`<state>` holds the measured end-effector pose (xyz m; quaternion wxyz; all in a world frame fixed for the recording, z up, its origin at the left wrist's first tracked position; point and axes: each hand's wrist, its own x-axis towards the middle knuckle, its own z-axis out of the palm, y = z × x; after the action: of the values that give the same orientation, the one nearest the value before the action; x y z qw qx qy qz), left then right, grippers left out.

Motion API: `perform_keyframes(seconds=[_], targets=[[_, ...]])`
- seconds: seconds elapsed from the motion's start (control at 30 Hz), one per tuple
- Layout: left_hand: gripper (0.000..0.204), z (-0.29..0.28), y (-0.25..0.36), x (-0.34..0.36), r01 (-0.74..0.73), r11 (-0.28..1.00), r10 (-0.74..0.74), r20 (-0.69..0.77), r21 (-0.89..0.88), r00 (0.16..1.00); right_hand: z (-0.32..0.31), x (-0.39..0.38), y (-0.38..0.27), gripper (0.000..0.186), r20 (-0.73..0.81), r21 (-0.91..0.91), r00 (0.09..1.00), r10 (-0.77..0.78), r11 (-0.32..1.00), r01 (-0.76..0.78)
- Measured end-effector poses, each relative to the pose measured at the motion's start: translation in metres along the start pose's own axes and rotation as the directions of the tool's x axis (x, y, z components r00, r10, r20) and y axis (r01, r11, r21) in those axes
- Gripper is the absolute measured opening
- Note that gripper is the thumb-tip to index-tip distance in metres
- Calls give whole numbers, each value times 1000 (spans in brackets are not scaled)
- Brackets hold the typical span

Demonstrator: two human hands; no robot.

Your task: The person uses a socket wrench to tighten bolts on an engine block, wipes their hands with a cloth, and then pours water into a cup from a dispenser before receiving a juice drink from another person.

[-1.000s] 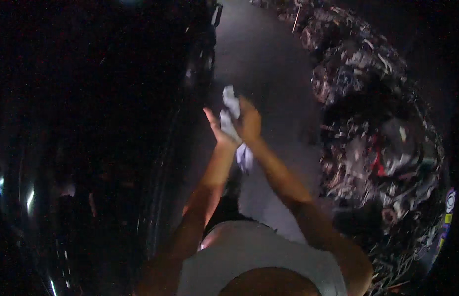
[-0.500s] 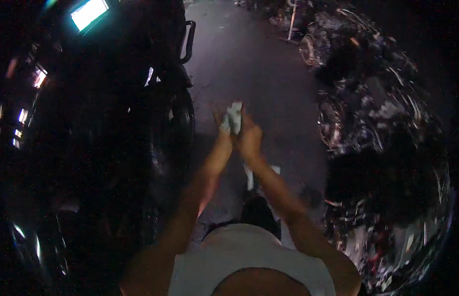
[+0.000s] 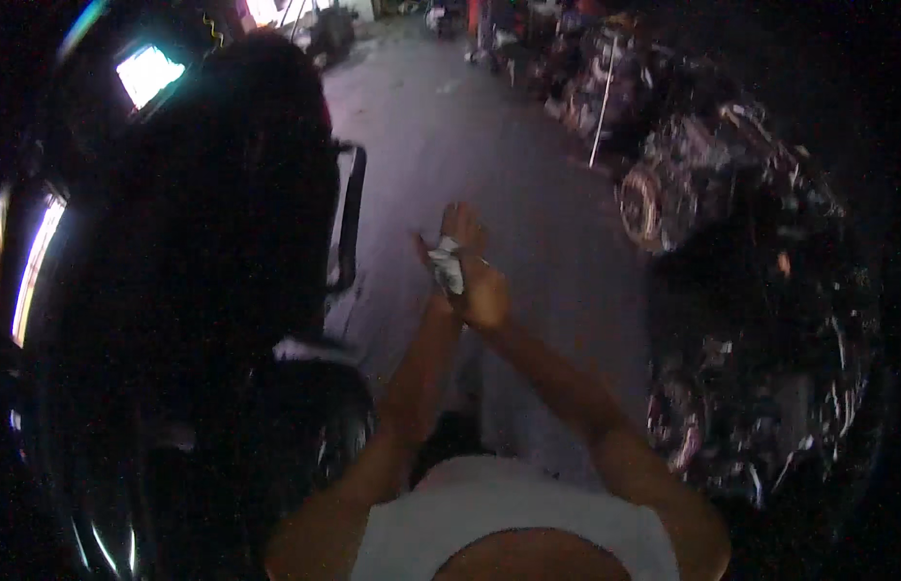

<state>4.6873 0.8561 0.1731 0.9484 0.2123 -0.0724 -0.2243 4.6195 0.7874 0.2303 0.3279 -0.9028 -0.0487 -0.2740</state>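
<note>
In front of my body, both hands meet around a small crumpled white wad (image 3: 448, 270), and whether it is cloth or paper I cannot make out. My left hand (image 3: 458, 228) has its fingers stretched forward and its thumb out to the side, with the wad lying against the palm. My right hand (image 3: 485, 293) is closed over the wad from the right side, pressing it to the left palm. Its fingertips are partly hidden and the picture is dim and blurred.
A dark vehicle (image 3: 218, 232) with a black side mirror (image 3: 349, 218) stands close on the left. Along the right are piled metal machine parts, a wheel-like ring (image 3: 641, 205) and a pale upright rod (image 3: 604, 102). Grey floor (image 3: 402, 116) runs ahead between them towards brighter clutter.
The vehicle's mirror and the parts on the right have shifted nearer as I move forward. My left fingers have stretched out, and less of the white wad shows between my hands.
</note>
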Motion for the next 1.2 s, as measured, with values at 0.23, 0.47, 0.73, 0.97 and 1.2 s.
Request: perform_keyframes(seconds=[0.23, 0.47, 0.73, 0.97, 1.2], targets=[[72, -10, -86, 298, -339, 344, 199, 285, 875, 938, 7, 268, 256, 32, -237, 72, 849, 472, 880, -469], [56, -105, 1, 614, 241, 970, -238, -217, -15, 947, 239, 453, 414, 46, -154, 407, 952, 265, 895, -183], [53, -208, 154, 935, -145, 823, 391, -361, 550, 847, 416, 829, 506, 65, 737, 670, 656, 163, -47, -741], [39, -251, 232, 1269, -390, 616, 622, -119, 684, 774, 535, 1138, 674, 40, 587, 702, 781, -212, -346, -622], [32, -258, 249, 1597, -330, 356, 552, 88, 874, 829, 586, 1433, 852, 61, 427, 904, 732, 531, -262, -337]])
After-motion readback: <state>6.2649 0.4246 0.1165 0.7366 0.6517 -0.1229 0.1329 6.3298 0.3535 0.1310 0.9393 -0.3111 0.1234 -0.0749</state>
